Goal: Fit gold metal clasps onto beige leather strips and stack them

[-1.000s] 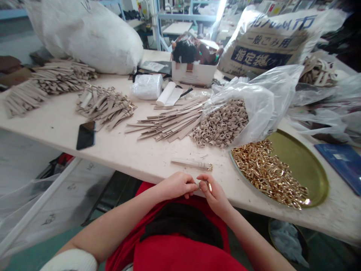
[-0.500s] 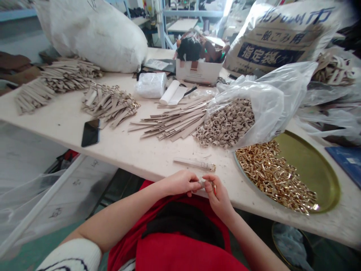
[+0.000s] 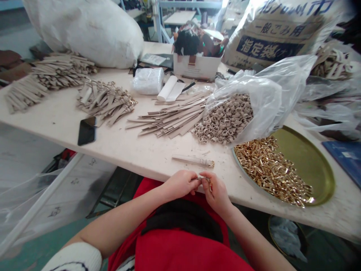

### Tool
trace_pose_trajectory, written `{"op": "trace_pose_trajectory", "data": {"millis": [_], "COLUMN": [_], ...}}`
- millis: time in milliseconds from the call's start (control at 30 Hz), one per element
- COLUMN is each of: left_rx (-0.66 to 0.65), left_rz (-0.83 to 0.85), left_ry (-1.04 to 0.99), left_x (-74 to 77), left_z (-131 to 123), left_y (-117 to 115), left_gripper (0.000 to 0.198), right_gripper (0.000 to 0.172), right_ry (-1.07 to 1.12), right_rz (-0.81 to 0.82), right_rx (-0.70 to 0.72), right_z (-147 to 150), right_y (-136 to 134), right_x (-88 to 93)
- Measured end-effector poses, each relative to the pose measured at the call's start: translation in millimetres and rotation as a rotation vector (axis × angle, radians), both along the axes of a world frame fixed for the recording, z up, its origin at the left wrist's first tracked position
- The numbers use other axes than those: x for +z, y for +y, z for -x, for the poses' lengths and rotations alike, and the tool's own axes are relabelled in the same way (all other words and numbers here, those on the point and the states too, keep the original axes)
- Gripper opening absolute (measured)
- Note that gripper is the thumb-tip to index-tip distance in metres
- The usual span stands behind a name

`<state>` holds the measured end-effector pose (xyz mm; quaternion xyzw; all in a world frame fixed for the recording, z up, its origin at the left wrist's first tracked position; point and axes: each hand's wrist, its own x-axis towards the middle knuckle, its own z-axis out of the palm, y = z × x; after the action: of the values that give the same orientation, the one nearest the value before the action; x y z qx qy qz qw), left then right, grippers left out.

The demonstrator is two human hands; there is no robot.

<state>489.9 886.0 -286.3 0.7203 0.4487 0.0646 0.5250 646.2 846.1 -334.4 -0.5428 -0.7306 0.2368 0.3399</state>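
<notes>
At the table's front edge, my left hand [image 3: 184,184] is closed with its fingertips pinching a small beige strap [image 3: 199,178]. My right hand [image 3: 216,192] meets it from the other side, also pinched on the strap, and a gold buckle [image 3: 210,185] shows at its fingers. Most of the strap is hidden by the fingers. Just beyond my hands a finished-looking pale strap [image 3: 191,160] with a gold buckle at its right end lies flat on the table.
A round tray [image 3: 316,165] of gold buckles [image 3: 270,169] stands at the right. Behind lie a plastic bag [image 3: 270,94] with beige loops [image 3: 228,116], loose strips [image 3: 175,118] and buckled straps [image 3: 107,99]. A phone [image 3: 87,130] rests near the left front edge.
The view has shifted slightly. Both hands stay together at the table edge; the fingers have adjusted on the strap, which now shows as a thin edge between them.
</notes>
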Motion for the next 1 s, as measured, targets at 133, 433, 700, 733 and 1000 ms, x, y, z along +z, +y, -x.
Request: {"op": "trace_pose_trajectory", "data": {"millis": [133,433,700,733,1000], "left_rx": [-0.004,-0.168,-0.062,-0.031,0.313], "left_rz": [0.016,-0.153,-0.520,-0.584,-0.728], "left_ry": [0.003,0.085,0.343,0.360,0.559], "left_x": [3.8,12.4,-0.4,1.4,-12.5], "left_z": [3,0,4,8,1], "left_y": [3,22,54,64,154], "left_gripper": [0.025,0.030,0.030,0.029,0.020], "right_gripper": [0.023,0.027,0.034,0.038,0.038], "right_ry": [0.100,0.055,-0.389,-0.434,-0.513], "right_rz": [0.086,0.089,-0.068,-0.100,-0.137], "right_rx": [0.010,0.001,-0.185,-0.205,-0.181], "right_z": [-4,0,-14,-16,-11], "right_y": [5,12,43,46,53], "right_x": [0.1,1.8,-9.8,-10.4,-10.8]}}
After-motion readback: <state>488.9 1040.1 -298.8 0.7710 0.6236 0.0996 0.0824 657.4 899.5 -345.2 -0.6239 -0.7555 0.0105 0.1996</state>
